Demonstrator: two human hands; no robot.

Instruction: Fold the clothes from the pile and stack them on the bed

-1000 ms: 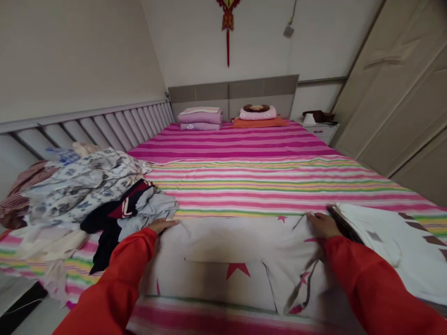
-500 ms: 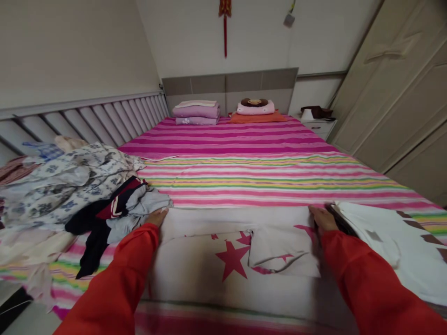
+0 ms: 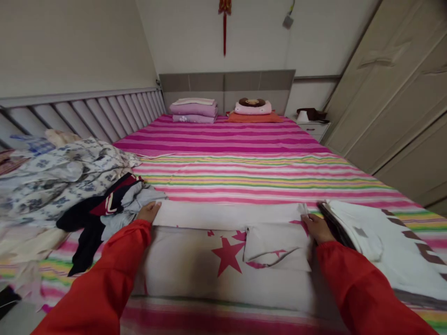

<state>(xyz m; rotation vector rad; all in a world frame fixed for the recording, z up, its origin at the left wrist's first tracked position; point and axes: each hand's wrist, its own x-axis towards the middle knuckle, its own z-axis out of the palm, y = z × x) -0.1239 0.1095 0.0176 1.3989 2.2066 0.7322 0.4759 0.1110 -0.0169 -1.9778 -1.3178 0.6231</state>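
A pale shirt with dark pink stars point(image 3: 195, 256) lies partly folded on the bed in front of me. One sleeve point(image 3: 275, 246) is laid back across its right half. My left hand point(image 3: 149, 213) pinches the far left corner of the shirt, fingers closed. At the far right corner my right hand point(image 3: 317, 228) also grips the cloth, thumb and fingers together. Between the two hands the far edge is stretched straight as a plain band, slightly raised.
Rumpled clothes point(image 3: 80, 172) are heaped on the left, beside a white bed rail point(image 3: 104, 116). Folded white clothing point(image 3: 377, 237) sits close to my right hand. Folded bedding point(image 3: 193, 109) and a pillow stack point(image 3: 253, 109) rest by the headboard. A wardrobe point(image 3: 391, 93) stands on the right.
Both hands have gone from lying against the far corners to pinching them. The shirt's far edge is now drawn straight and lifted a little. My view has shifted slightly.
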